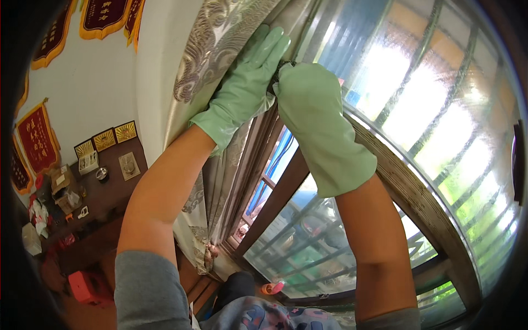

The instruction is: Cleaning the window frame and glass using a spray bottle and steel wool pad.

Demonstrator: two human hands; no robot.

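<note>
I wear pale green rubber gloves. My left hand (pixel 247 82) has its fingers stretched out, lying along the patterned curtain (pixel 203 33) beside the top of the window. My right hand (pixel 311 110) is closed at the upper corner of the wooden window frame (pixel 401 176), next to my left hand; a small dark piece shows at its fingertips, but what it grips is hidden. A barred glass pane (pixel 418 88) fills the upper right, and a lower sash (pixel 297 253) with glass sits below my right arm, with a narrow opening beside it.
At the left, red pennants (pixel 34 137) hang on the white wall above a dark table (pixel 115 198) holding plaques (pixel 104 140), boxes (pixel 63 187) and small items. A red stool (pixel 82 286) stands below. A small pink and orange object (pixel 272 287) lies near the lower window edge.
</note>
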